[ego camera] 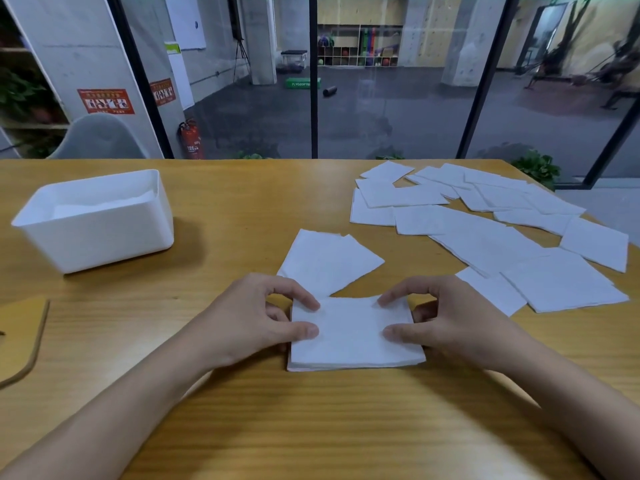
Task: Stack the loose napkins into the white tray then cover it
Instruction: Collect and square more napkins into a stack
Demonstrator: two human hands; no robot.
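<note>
The tabletop (242, 209) is showing honey-yellow wood with streaky darker grain. The white tray (104, 244) near its left edge is gleaming plain white. The loose napkins (485, 237) toward the right edge and the stack of napkins (349, 337) near the front edge are looking white, possibly faintly embossed. The flat lid (20, 337) at the left edge is showing tan.

Your two bare forearms come in from the lower corners and angle toward each other, low over the bench (242, 427). Your left hand (256, 317) and right hand (446, 323) face each other, knuckles up. On each, the forefinger curls over and the thumb lies below it, both tips on top of the napkin stack (349, 341), gripping its left and right edges. The other fingers are tucked at the stack's sides, mostly hidden.
</note>
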